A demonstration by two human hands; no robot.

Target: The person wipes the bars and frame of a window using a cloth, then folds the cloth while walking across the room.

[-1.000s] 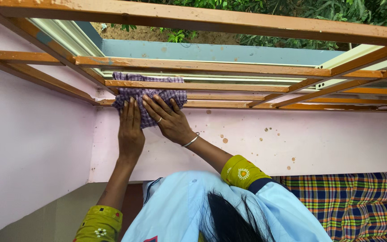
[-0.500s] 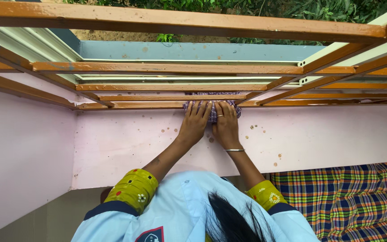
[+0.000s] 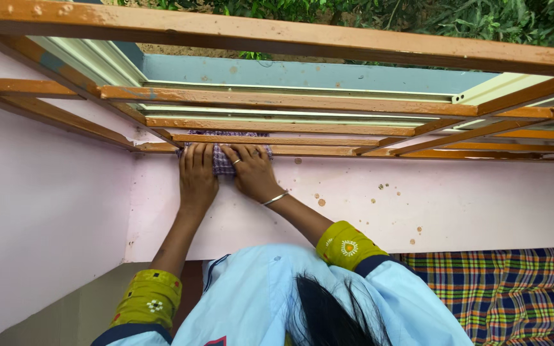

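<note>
I watched both hands pressed flat on a purple cloth (image 3: 224, 161) at the bottom rail of the window grille (image 3: 277, 148), toward the left end of the frame. The left hand (image 3: 198, 172) lay with fingers straight and together over the cloth's left part; the right hand (image 3: 249, 172), wearing a ring and a bangle, covered the right part with fingers slightly spread. Neither hand closed around the cloth; they held it by palm pressure against the ledge where the pink wall (image 3: 418, 198) met the orange wooden bars.

My worry was that the cloth, only pinned and not gripped, could slip through the gap between the bars and drop outside toward the green bushes (image 3: 418, 19) if the push ran too far. The bars looked worn and chipped, so bare fingertips sliding along them might have caught a splinter or scraped on a rough edge. The arms were stretched well forward from the body, and leaning harder could have cost balance. The plaid blanket (image 3: 508, 288) lay well apart, at the near right.
</note>
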